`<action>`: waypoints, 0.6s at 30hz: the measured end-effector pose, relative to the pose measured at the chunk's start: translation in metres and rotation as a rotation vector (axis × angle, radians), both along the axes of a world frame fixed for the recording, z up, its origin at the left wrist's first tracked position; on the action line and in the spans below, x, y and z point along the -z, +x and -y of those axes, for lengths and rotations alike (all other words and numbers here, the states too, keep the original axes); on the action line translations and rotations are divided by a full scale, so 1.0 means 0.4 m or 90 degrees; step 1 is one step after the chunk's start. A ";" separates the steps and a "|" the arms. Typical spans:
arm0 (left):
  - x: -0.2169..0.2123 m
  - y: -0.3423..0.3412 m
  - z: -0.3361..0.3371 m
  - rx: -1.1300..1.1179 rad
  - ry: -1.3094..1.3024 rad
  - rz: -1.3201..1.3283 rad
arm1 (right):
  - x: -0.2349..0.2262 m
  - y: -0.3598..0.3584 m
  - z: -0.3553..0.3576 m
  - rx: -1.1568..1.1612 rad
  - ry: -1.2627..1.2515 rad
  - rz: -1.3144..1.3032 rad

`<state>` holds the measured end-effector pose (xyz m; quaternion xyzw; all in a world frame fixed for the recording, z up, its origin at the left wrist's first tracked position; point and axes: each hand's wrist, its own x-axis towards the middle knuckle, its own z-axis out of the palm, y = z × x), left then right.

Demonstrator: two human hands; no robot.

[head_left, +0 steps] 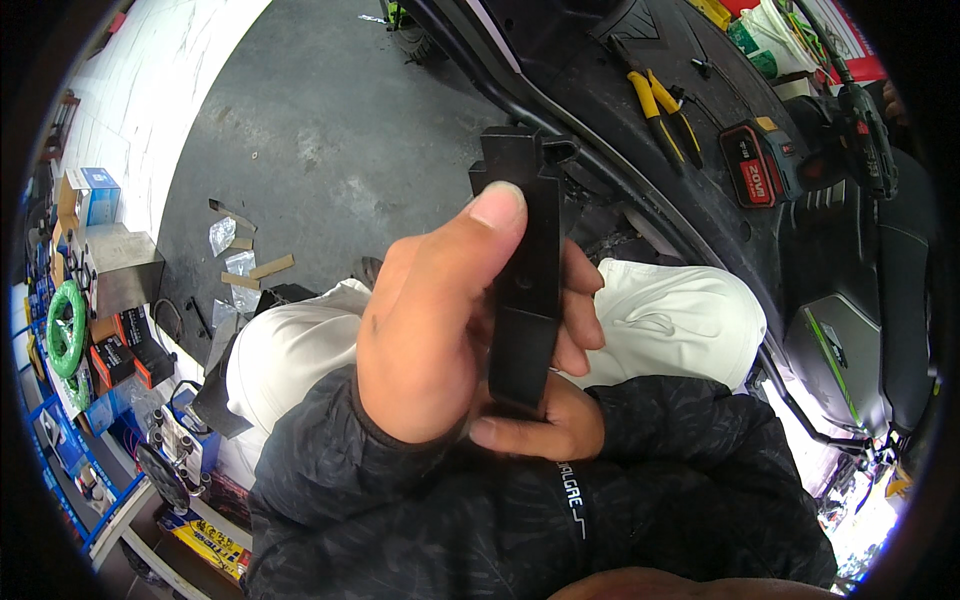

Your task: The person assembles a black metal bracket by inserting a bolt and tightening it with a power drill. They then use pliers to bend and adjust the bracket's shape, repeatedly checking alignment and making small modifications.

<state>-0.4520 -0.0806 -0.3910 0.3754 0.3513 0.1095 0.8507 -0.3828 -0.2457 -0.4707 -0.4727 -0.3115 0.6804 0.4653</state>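
Observation:
A long black part (524, 280), plastic-looking with a stepped, notched upper end, is held upright in front of my lap. My left hand (425, 315) is closed around it, the thumb pressing flat near its top and fingertips showing along the right side. Lower down, my right hand (555, 425) is closed at the part's bottom end, its thumb lying across just below; its other fingers are mostly hidden. Both hands come out of dark patterned sleeves.
A scooter-like vehicle's black floorboard (700, 110) stands at right, bearing yellow-handled pliers (660, 105) and a cordless tool with a battery pack (757, 163). Plastic bags and cardboard strips (270, 267) lie on the grey floor. At left are a metal box (122, 268), a green coil (66, 330) and blue shelving (62, 450).

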 end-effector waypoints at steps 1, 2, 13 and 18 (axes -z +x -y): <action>0.003 0.001 -0.001 -0.004 -0.020 0.000 | -0.001 0.002 0.000 -0.012 -0.019 -0.001; 0.005 0.000 -0.003 0.012 0.010 0.011 | -0.003 0.005 0.000 -0.025 -0.037 -0.002; 0.020 -0.005 0.002 0.028 0.000 0.089 | -0.060 0.013 -0.033 0.129 -0.100 -0.089; 0.035 0.007 0.022 0.029 0.040 0.087 | -0.055 0.066 -0.049 0.132 -0.067 0.118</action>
